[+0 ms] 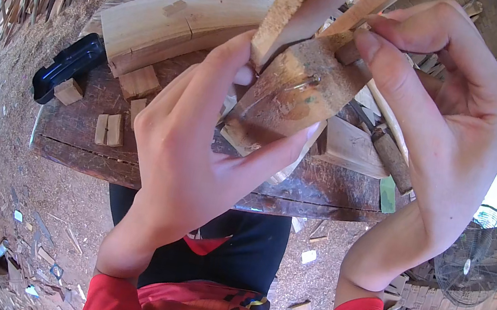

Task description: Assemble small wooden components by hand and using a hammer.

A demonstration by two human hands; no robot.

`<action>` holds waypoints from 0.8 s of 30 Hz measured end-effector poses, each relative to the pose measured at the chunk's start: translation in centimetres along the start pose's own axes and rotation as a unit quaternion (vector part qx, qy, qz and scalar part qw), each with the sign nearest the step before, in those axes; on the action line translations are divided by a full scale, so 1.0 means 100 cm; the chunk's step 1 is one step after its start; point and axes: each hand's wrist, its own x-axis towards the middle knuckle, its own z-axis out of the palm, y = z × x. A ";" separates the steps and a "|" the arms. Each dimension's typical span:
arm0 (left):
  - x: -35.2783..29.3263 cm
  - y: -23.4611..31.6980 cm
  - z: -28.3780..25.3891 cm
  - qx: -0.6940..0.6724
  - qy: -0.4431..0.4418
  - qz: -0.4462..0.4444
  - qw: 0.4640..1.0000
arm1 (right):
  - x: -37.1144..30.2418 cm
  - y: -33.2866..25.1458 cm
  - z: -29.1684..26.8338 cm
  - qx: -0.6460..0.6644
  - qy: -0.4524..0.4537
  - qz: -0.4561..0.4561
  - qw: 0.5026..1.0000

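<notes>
My left hand (184,128) grips a wooden workpiece (301,95) from its left and near sides, raised above the worktable. Sawdust and a dark, glossy stain mark its near face, and an upright wooden board (302,13) rises from its far left side. At the workpiece's far right corner, the thumb and forefinger of my right hand (452,97) are pinched together. A small brown wooden piece (348,52) shows by the thumb tip, partly hidden by the fingers. Just beyond it a thin wooden strip (361,10) slants up.
The dark worktable (87,138) carries a large curved wooden beam (186,16), a black plastic tray-like case (72,66), small wood blocks (110,130), a rectangular block (355,148) and a round wooden handle (392,162). A fan (470,261) stands right. Sawdust and offcuts cover the floor (49,207).
</notes>
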 end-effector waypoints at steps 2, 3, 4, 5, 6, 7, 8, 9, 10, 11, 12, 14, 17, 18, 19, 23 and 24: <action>0.001 -0.001 0.000 0.001 0.007 0.005 1.000 | 0.000 0.001 -0.001 0.000 -0.003 0.002 1.000; 0.001 -0.001 0.001 0.000 0.006 0.004 1.000 | 0.000 0.000 -0.001 0.000 -0.004 0.004 1.000; 0.001 -0.001 0.002 -0.004 0.006 0.006 1.000 | 0.000 0.000 0.000 0.000 -0.005 0.005 1.000; 0.000 -0.001 0.002 -0.008 0.006 0.009 1.000 | 0.000 0.000 0.000 0.000 -0.007 0.007 1.000; 0.000 -0.001 0.002 -0.008 0.005 0.008 1.000 | 0.000 0.000 0.000 0.001 -0.008 0.009 1.000; 0.000 -0.001 0.001 -0.004 0.001 0.004 1.000 | 0.002 0.001 0.001 0.002 -0.009 0.010 1.000; 0.001 0.000 0.001 0.000 -0.003 -0.001 1.000 | 0.000 0.001 -0.001 0.003 -0.009 0.012 1.000; 0.001 0.000 0.000 0.000 -0.004 -0.001 1.000 | -0.001 0.002 -0.004 0.004 -0.010 0.014 1.000; 0.002 0.001 0.000 0.003 -0.004 0.006 1.000 | 0.003 0.004 -0.003 0.004 -0.011 0.015 1.000; 0.002 0.001 0.000 0.006 -0.005 0.013 1.000 | 0.005 0.005 -0.001 0.005 -0.012 0.017 1.000; 0.002 0.001 0.001 0.005 -0.006 0.013 1.000 | 0.005 0.005 -0.001 0.005 -0.012 0.019 1.000; 0.001 0.000 0.003 0.001 -0.003 0.002 1.000 | 0.005 0.008 -0.005 0.006 -0.014 0.024 1.000; 0.002 0.002 0.002 -0.001 -0.005 -0.003 1.000 | 0.007 0.009 -0.003 0.011 -0.016 0.026 0.999; 0.001 0.002 0.002 0.000 -0.006 -0.004 1.000 | 0.007 0.007 0.000 0.013 -0.017 0.028 0.999; 0.001 0.002 0.002 0.001 -0.001 -0.005 1.000 | 0.006 0.006 0.000 0.015 -0.018 0.031 0.999; 0.002 0.001 0.001 0.008 -0.002 0.006 1.000 | 0.008 0.006 0.000 0.018 -0.019 0.038 0.999; 0.002 0.002 0.002 0.005 -0.003 0.009 1.000 | 0.010 0.008 0.001 0.016 -0.018 0.039 0.999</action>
